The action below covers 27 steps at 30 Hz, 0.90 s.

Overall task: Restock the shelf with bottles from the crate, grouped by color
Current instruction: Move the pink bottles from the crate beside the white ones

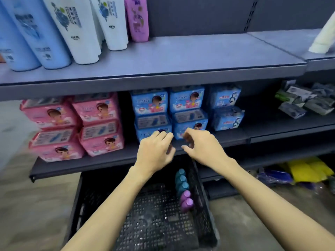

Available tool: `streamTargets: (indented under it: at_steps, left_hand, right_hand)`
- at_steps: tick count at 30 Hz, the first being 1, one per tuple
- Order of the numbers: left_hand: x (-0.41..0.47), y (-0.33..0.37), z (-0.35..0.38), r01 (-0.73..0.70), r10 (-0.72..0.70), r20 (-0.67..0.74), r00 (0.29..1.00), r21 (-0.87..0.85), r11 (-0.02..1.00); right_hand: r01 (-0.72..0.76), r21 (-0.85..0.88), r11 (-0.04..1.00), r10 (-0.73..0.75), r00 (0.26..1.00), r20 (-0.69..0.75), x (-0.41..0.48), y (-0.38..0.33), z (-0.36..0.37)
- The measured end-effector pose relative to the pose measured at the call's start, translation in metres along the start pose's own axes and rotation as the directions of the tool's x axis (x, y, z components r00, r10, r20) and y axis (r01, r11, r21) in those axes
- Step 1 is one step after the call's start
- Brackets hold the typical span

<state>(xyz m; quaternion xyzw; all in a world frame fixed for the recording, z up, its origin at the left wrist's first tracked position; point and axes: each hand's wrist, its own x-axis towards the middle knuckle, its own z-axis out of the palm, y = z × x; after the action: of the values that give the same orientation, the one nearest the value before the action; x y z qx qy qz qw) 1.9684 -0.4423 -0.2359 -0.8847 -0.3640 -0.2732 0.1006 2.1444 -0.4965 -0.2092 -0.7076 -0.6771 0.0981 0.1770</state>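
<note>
Left hand (155, 151) is curled round a dark-capped bottle (161, 131) above the crate (203, 196); whether the right hand (197, 147) holds anything cannot be told. Setting it on the shelf (181, 57) by colour is judged next; five bottles (181, 185) are left crated.

One wide-angle camera worn on the head looks forward and down from close behind the left hand (154, 151) and right hand (201, 148), taking in the crate (204, 196) beneath them and the shelf (181, 57) above and beyond.
</note>
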Motion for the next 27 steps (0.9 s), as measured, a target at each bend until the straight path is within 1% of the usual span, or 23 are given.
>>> streamTargets:
  at_steps: [4, 7, 10, 12, 14, 17, 19, 21, 23, 25, 27]
  left_hand:
    - [-0.046, 0.001, 0.035, 0.03, -0.026, 0.185, 0.982, -0.018, 0.999]
    - [-0.076, 0.003, 0.055, 0.041, -0.032, 0.303, 0.952, -0.022, 0.999]
    - [-0.096, 0.005, 0.072, 0.064, -0.046, 0.383, 0.923, -0.036, 0.997]
    - [-0.108, 0.005, 0.085, 0.094, -0.067, 0.455, 0.888, -0.038, 0.995]
    - [-0.117, 0.006, 0.092, 0.118, -0.094, 0.553, 0.828, -0.008, 0.993]
    - [-0.132, 0.008, 0.106, 0.123, -0.137, 0.684, 0.717, 0.07, 0.99]
    - [-0.14, 0.012, 0.113, 0.136, -0.151, 0.727, 0.669, 0.08, 0.987]
    - [-0.147, 0.015, 0.12, 0.154, -0.162, 0.751, 0.64, 0.082, 0.985]
    - [-0.156, 0.018, 0.127, 0.168, -0.162, 0.783, 0.6, 0.074, 0.983]
    - [-0.166, 0.022, 0.135, 0.167, -0.147, 0.808, 0.57, 0.061, 0.984]
    - [-0.176, 0.024, 0.141, 0.178, -0.144, 0.827, 0.544, 0.055, 0.983]
  right_hand:
    - [-0.107, 0.0, 0.994, 0.105, 0.98, 0.169, -0.014, 0.022, 0.066]
    - [-0.143, -0.079, 0.987, 0.16, 0.94, 0.301, -0.028, 0.035, 0.109]
    - [-0.161, -0.149, 0.976, 0.208, 0.893, 0.4, -0.042, 0.043, 0.143]
    - [-0.162, -0.217, 0.963, 0.248, 0.85, 0.465, -0.05, 0.046, 0.164]
    - [-0.146, -0.305, 0.941, 0.288, 0.819, 0.496, -0.058, 0.046, 0.181]
    - [-0.143, -0.378, 0.915, 0.343, 0.771, 0.537, -0.072, 0.047, 0.211]
    - [-0.202, -0.382, 0.902, 0.397, 0.737, 0.547, -0.081, 0.051, 0.229]
    - [-0.278, -0.363, 0.89, 0.442, 0.723, 0.531, -0.087, 0.055, 0.246]
    - [-0.343, -0.343, 0.875, 0.479, 0.725, 0.495, -0.092, 0.06, 0.261]
    - [-0.347, -0.311, 0.885, 0.461, 0.753, 0.47, -0.097, 0.064, 0.27]
    - [-0.369, -0.202, 0.907, 0.42, 0.787, 0.451, -0.103, 0.066, 0.278]
